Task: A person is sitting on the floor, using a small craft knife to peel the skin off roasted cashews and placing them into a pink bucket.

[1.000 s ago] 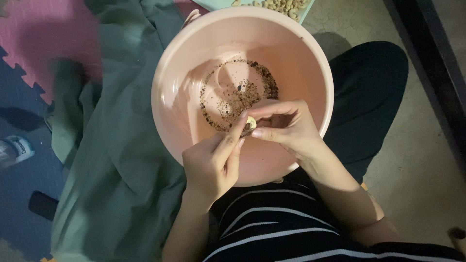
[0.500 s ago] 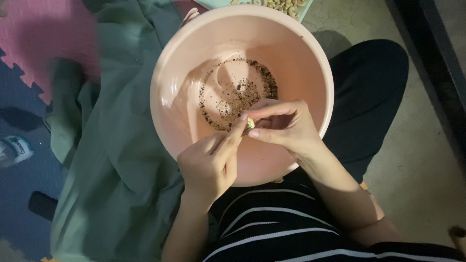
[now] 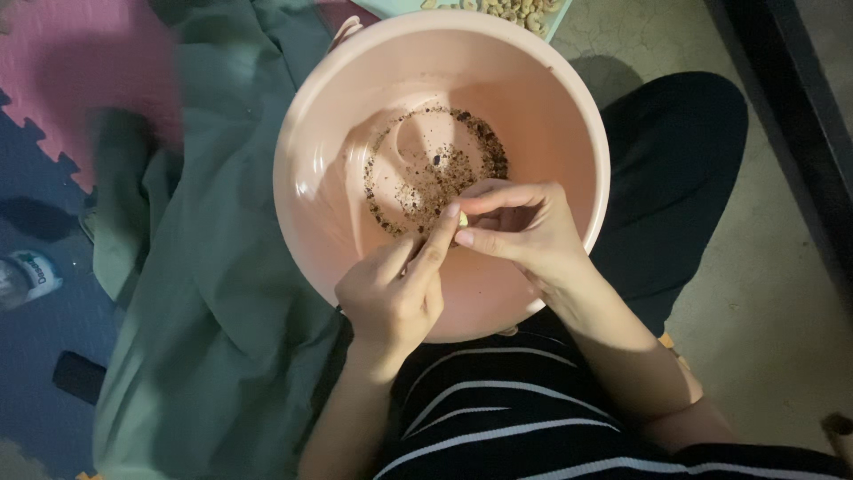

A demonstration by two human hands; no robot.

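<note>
Head view, pink basin (image 3: 569, 107) (brown husk bits (image 3: 435, 169) inside), hands pinching pale nut (image 3: 462, 219)

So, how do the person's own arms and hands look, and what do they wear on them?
Both forearms are bare: no sleeve reaches the part that shows. The left hand and the right hand wear no gloves, and no ring, watch or bracelet shows. The fingernails look short and unpainted. The clothing below the arms is dark with thin white stripes.
</note>
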